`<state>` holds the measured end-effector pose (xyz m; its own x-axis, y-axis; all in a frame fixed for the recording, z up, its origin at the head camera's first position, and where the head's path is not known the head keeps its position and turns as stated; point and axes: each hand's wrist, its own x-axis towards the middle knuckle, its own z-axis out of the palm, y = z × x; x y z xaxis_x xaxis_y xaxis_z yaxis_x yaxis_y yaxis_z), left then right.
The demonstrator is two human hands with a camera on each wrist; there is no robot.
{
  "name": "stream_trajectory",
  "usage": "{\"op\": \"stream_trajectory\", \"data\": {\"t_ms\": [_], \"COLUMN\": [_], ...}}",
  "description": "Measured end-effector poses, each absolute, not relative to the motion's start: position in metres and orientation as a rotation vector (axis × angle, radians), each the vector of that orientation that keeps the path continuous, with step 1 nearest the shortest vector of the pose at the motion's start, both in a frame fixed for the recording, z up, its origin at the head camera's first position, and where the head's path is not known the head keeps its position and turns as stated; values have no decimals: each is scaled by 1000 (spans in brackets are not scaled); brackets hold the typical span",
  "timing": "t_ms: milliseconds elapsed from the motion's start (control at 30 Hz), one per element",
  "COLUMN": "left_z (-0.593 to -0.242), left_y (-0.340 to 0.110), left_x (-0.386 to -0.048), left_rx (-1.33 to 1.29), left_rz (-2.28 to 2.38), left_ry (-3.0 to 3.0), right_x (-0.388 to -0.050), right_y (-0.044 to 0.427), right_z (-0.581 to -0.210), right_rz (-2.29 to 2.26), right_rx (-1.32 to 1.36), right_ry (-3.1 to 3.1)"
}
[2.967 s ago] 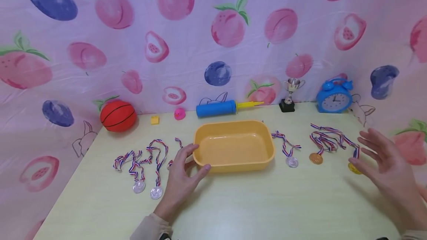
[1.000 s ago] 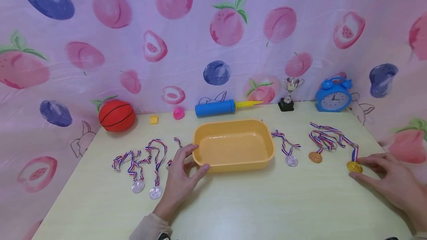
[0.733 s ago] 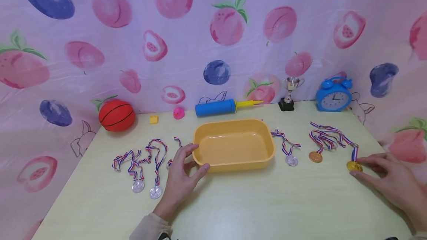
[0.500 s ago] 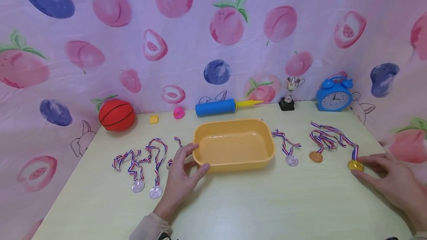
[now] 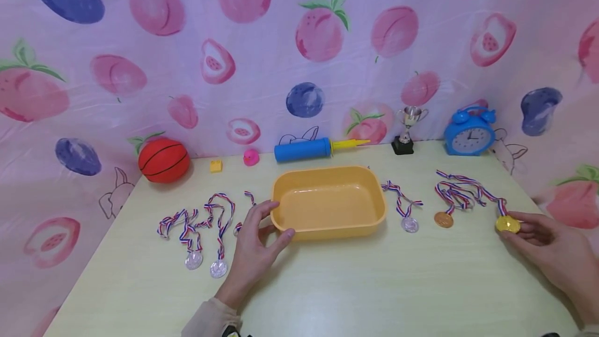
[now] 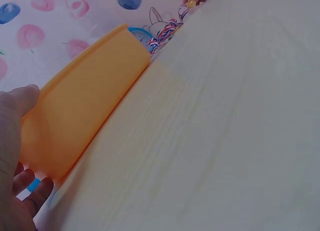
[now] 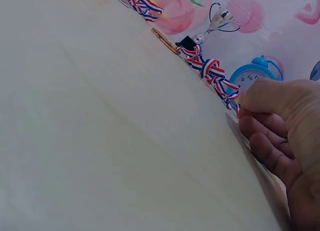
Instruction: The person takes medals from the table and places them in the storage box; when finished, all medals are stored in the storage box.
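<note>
At the left end of a yellow plastic basin [image 5: 327, 235], my left hand [image 5: 255, 251] holds the corner, thumb at the front rim and fingers round the side. On the far right my right hand [image 5: 554, 246] pinches a gold medal [image 5: 508, 224] between thumb and fingers; the medal is tilted up and its striped ribbon [image 5: 486, 194] trails back over the table. Beside that ribbon lies a bronze medal [image 5: 443, 219]. A silver medal [image 5: 409, 224] sits right of the basin. Two more silver medals [image 5: 194, 260] lie on the left, and my left hand partly hides another ribboned piece.
Along the back stand a red basketball [image 5: 164, 160], a yellow block [image 5: 216, 166], a pink duck [image 5: 251, 157], a blue pump [image 5: 303, 150], a small trophy [image 5: 408, 130] and a blue alarm clock [image 5: 469, 131]. Behind them hangs a fruit-print cloth [image 5: 262, 66].
My right hand has come down to the gold medal, taken hold of its edge and raised it a little, back and to the right. The left hand and the basin have stayed put.
</note>
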<state>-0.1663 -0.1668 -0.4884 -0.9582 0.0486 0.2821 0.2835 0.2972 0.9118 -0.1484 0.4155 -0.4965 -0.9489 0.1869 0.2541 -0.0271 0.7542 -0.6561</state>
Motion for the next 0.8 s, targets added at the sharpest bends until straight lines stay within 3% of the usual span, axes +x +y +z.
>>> {"op": "stream_trajectory", "data": {"t_ms": [800], "left_z": [-489], "left_y": [-168], "left_x": [-166], "left_rx": [-323], "left_rz": [-1737], "left_ry": [-2349], "right_x": [-150], "right_y": [415], "right_z": [-501], "right_rz": [2068], "right_rx": [188], "right_ry": [-2047]}}
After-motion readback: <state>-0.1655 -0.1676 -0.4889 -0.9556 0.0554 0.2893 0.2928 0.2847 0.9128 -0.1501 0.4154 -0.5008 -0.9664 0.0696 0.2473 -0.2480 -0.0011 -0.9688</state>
